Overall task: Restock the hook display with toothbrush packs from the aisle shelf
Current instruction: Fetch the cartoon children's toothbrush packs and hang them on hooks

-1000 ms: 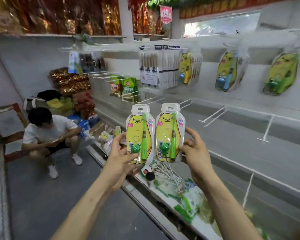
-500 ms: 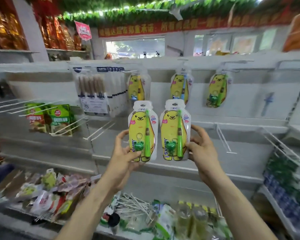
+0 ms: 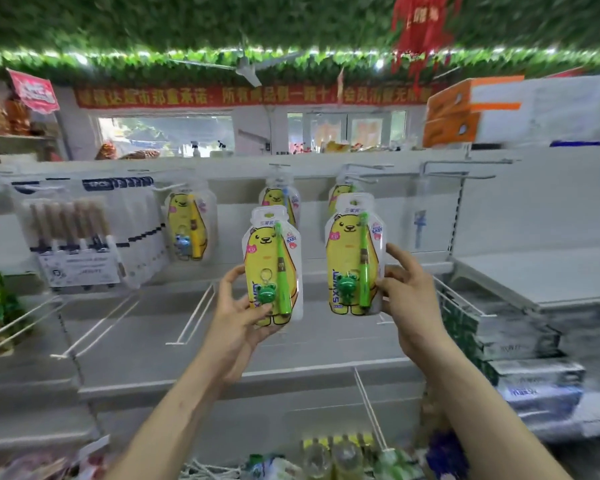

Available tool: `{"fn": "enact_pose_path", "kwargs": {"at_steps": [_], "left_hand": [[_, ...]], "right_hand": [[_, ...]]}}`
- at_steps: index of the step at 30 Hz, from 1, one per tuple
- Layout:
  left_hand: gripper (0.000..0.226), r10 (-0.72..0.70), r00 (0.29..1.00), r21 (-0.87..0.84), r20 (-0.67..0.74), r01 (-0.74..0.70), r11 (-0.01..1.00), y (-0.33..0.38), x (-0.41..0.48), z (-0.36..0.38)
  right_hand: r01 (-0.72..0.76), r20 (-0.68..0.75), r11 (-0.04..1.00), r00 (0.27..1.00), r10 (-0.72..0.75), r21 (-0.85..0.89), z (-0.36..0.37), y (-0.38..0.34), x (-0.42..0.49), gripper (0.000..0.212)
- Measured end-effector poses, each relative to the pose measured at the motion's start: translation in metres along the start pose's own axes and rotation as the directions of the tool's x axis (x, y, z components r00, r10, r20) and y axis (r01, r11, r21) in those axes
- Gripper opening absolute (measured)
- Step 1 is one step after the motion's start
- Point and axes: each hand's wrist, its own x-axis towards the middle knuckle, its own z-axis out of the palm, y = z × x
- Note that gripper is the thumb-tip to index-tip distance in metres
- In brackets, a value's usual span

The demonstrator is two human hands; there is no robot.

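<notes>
Left hand (image 3: 238, 317) grips left pack (image 3: 272, 268), right hand (image 3: 409, 299) pinches right pack (image 3: 355, 258) — now parted, raised toward hooks (image 3: 465, 163); hanging likely next.

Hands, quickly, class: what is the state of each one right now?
Left hand: holds the left toothbrush pack by its lower edge, thumb in front.
Right hand: grips the right toothbrush pack at its right edge.

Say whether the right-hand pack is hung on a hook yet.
Not yet: the right hand holds the pack upright, its hang hole below the hook.
</notes>
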Motion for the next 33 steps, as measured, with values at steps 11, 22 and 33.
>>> {"fn": "enact_pose_path", "kwargs": {"at_steps": [11,22,33], "left_hand": [[0.075,0.024,1.0,0.003,0.016,-0.024,1.0,-0.008,0.016,0.038],[0.074,0.043,0.999,0.015,-0.02,-0.043,0.999,-0.021,0.03,0.058],[0.072,0.049,0.991,0.035,-0.123,-0.045,0.998,-0.04,0.041,0.076]], "right_hand": [[0.076,-0.012,0.997,0.997,-0.077,-0.024,-0.032,-0.018,0.037,0.064],[0.083,0.044,0.995,0.996,-0.08,-0.054,-0.039,-0.013,0.085,0.055],[-0.123,0.031,0.982,0.991,0.129,-0.146,-0.01,0.034,0.204,0.02]]}}
